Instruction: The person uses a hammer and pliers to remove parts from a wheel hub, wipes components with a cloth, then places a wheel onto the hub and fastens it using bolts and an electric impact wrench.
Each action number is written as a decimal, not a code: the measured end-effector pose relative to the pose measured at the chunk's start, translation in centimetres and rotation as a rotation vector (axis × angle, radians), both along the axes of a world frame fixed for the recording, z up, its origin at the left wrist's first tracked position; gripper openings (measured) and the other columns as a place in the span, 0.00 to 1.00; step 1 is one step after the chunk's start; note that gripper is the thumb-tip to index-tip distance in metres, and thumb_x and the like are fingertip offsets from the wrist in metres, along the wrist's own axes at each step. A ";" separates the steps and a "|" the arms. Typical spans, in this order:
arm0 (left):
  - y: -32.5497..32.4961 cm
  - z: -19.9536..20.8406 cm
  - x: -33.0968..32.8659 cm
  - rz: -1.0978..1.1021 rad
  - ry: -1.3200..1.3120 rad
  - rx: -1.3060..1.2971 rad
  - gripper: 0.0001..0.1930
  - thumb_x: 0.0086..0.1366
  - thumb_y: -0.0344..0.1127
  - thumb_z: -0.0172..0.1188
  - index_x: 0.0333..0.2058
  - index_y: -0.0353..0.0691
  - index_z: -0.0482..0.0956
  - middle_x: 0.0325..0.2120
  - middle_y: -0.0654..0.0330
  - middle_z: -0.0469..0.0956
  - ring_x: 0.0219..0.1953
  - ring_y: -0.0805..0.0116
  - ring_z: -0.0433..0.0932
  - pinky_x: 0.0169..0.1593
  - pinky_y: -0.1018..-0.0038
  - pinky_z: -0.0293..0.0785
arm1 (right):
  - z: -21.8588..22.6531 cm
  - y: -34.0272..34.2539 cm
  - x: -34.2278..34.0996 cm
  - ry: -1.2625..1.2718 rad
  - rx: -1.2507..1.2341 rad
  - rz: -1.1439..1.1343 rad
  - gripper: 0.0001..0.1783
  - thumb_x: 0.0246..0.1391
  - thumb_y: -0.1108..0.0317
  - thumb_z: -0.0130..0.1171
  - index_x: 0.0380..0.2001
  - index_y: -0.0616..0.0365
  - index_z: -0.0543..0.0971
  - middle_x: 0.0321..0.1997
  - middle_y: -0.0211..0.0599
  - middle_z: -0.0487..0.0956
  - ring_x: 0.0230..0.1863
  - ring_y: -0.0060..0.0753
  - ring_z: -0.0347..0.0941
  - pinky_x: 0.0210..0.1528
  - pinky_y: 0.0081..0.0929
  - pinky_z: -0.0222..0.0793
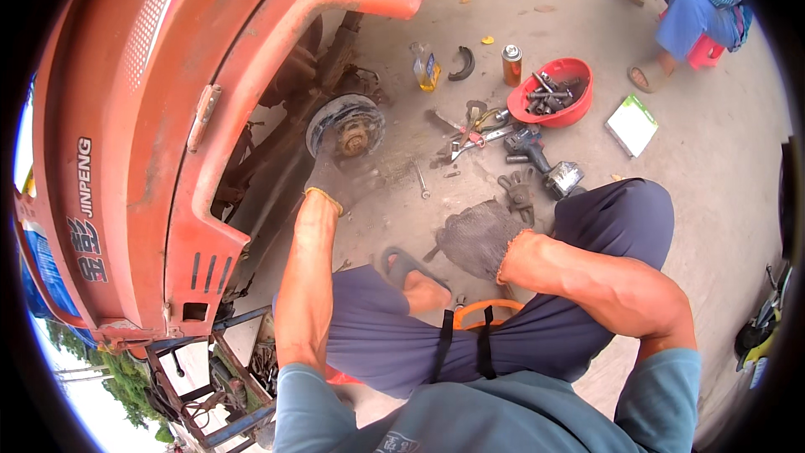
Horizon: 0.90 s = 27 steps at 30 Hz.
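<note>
My left hand [330, 174], in a grey work glove with a yellow cuff, reaches to the lower edge of a dusty wheel hub with a round backing plate [345, 123] under the orange vehicle body. Its fingers blur into the hub, so their grip is unclear. My right hand [480, 239], in a dark knit glove, is closed above my lap between my knees. A short dark end juts out on its left side; the rest of what it grips is hidden. A small wrench [421, 180] lies on the ground between the hands.
Pliers and an adjustable wrench [478, 138] lie beyond, beside a cordless impact wrench [541, 159] and a spare glove [518, 193]. A red helmet [579, 109] holds sockets. Near it stand a spray can [511, 67], bottle [425, 67], brake shoe [461, 64] and box [631, 126]. Someone sits at far right.
</note>
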<state>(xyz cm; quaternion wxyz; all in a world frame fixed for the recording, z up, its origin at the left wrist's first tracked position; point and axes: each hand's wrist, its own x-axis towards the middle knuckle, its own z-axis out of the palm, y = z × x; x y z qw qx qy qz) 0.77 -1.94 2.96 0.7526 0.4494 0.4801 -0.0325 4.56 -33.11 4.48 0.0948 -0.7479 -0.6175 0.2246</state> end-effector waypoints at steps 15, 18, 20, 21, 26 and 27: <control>2.1 0.6 1.6 -0.220 0.452 0.356 0.59 0.51 0.89 0.47 0.54 0.29 0.69 0.31 0.36 0.82 0.22 0.48 0.83 0.27 0.55 0.85 | 4.7 -2.3 -0.4 0.263 0.240 -0.146 0.08 0.58 0.65 0.62 0.38 0.55 0.84 0.37 0.44 0.86 0.38 0.49 0.84 0.35 0.50 0.78; 2.0 0.4 2.1 -0.235 0.504 0.335 0.57 0.55 0.86 0.45 0.53 0.27 0.69 0.32 0.34 0.81 0.22 0.48 0.84 0.26 0.56 0.85 | 4.4 -2.5 -0.8 0.358 0.242 -0.218 0.09 0.58 0.66 0.59 0.39 0.58 0.80 0.32 0.45 0.83 0.33 0.49 0.83 0.34 0.47 0.77; 1.6 0.9 2.1 -0.247 0.466 0.343 0.60 0.55 0.86 0.45 0.54 0.22 0.67 0.31 0.35 0.81 0.22 0.51 0.83 0.26 0.56 0.85 | 4.0 -2.1 -1.3 0.312 0.108 -0.178 0.15 0.55 0.69 0.59 0.46 0.59 0.76 0.31 0.44 0.82 0.33 0.48 0.82 0.34 0.42 0.76; 1.3 0.8 2.0 -0.253 0.443 0.343 0.61 0.55 0.86 0.45 0.55 0.19 0.66 0.31 0.35 0.81 0.22 0.52 0.83 0.26 0.57 0.85 | 3.8 -2.0 -1.5 0.263 0.068 -0.136 0.18 0.54 0.69 0.59 0.49 0.59 0.74 0.30 0.43 0.81 0.32 0.47 0.82 0.33 0.40 0.76; 1.0 0.8 1.9 -0.241 0.393 0.375 0.59 0.55 0.85 0.46 0.51 0.19 0.68 0.31 0.34 0.81 0.23 0.51 0.83 0.26 0.56 0.85 | 3.6 -2.0 -1.0 0.089 0.167 -0.012 0.23 0.54 0.69 0.59 0.54 0.60 0.72 0.27 0.44 0.81 0.29 0.47 0.82 0.31 0.40 0.76; 1.0 0.7 1.9 -0.240 0.406 0.360 0.59 0.55 0.85 0.46 0.51 0.19 0.68 0.31 0.34 0.81 0.23 0.50 0.83 0.26 0.56 0.85 | 3.8 -1.7 -0.9 0.096 0.153 -0.025 0.21 0.53 0.69 0.60 0.51 0.60 0.74 0.26 0.44 0.81 0.29 0.48 0.82 0.32 0.40 0.76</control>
